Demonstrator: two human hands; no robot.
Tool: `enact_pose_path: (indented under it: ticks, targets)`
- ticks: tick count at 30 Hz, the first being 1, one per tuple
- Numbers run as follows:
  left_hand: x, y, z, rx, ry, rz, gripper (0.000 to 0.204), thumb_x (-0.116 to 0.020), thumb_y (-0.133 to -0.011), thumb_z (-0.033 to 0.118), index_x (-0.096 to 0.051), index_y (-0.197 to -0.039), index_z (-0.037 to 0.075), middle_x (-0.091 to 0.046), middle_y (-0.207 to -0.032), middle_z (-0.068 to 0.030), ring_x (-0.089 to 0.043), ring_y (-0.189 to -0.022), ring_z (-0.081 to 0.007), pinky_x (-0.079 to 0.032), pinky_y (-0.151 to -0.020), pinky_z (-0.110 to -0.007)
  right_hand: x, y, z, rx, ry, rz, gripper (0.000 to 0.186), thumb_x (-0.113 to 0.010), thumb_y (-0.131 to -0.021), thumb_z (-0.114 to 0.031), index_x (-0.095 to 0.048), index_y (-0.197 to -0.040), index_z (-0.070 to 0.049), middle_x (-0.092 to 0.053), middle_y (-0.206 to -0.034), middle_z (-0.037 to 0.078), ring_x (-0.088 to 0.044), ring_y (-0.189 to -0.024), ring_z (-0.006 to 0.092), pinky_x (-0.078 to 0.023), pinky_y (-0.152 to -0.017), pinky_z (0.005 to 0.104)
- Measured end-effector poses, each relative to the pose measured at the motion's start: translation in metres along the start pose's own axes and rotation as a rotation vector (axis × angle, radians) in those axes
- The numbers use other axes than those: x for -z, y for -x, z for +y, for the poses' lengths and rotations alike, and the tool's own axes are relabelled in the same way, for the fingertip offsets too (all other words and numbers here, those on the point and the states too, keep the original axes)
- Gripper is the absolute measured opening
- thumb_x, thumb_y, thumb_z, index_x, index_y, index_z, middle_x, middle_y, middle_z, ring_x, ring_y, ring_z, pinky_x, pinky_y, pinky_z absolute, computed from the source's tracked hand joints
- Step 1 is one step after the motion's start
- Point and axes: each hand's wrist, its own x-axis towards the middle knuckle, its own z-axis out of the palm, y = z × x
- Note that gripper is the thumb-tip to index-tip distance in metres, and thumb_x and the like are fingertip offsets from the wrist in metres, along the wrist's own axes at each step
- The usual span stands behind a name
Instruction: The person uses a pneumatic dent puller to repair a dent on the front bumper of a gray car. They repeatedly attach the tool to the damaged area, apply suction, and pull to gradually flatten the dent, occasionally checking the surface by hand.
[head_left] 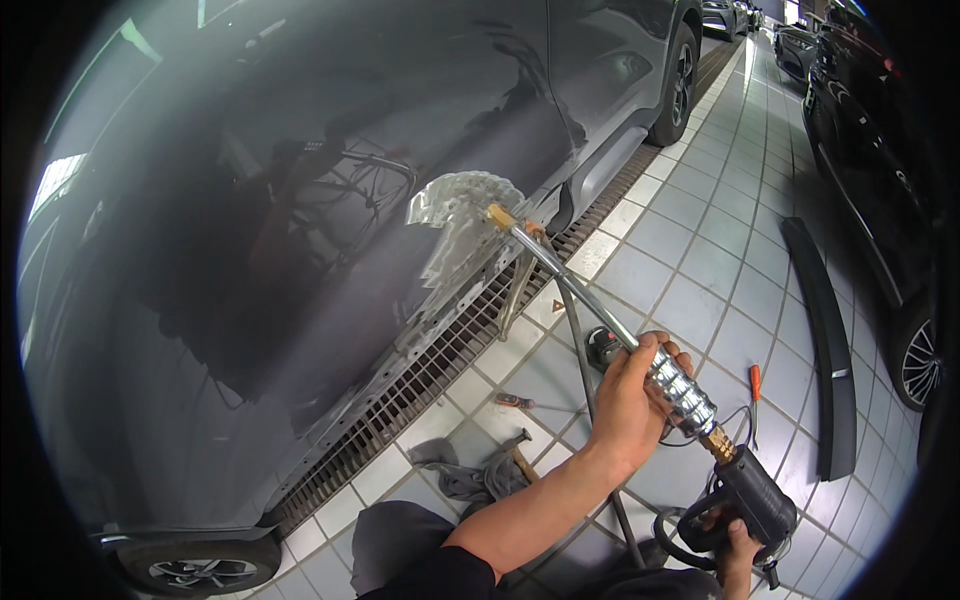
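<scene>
I have a slide-hammer dent puller in both hands, its long chrome rod (580,283) running up and left. My left hand (632,400) is closed around the ribbed chrome sliding weight (683,392). Lower right, my right hand (738,552) is closed on the black pistol handle (757,497), its fingers partly hidden by it. The rod's brass-coloured tip (499,216) is at the bare-metal patch (455,205) low on a dark grey car door (330,250); whether it touches cannot be made out. Just below the tip, a clamp-like piece (515,290) hangs by the sill.
A metal floor grate (400,375) runs under the car. On the tiles lie a hammer (524,462), a grey cloth (470,478), a screwdriver (514,400), an orange-handled tool (755,385) and a long black trim strip (825,350). A black cable (580,350) crosses the floor. Another car (870,150) stands right.
</scene>
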Motion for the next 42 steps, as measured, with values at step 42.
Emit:
enact_pose_path:
  ticks: [42]
  targets:
    - [0.002,-0.002,0.002,-0.003,0.05,0.041,0.019,-0.052,-0.096,0.026,-0.052,-0.103,0.008,-0.055,-0.093,-0.0041,-0.057,-0.09,-0.0203,-0.054,-0.076,-0.048,0.003,-0.008,0.012,-0.087,-0.069,-0.075,0.064,-0.076,-0.076,-0.042,-0.055,-0.119,0.001,-0.064,-0.083,0.01,-0.061,-0.071,0.0197,-0.051,-0.066,0.0337]
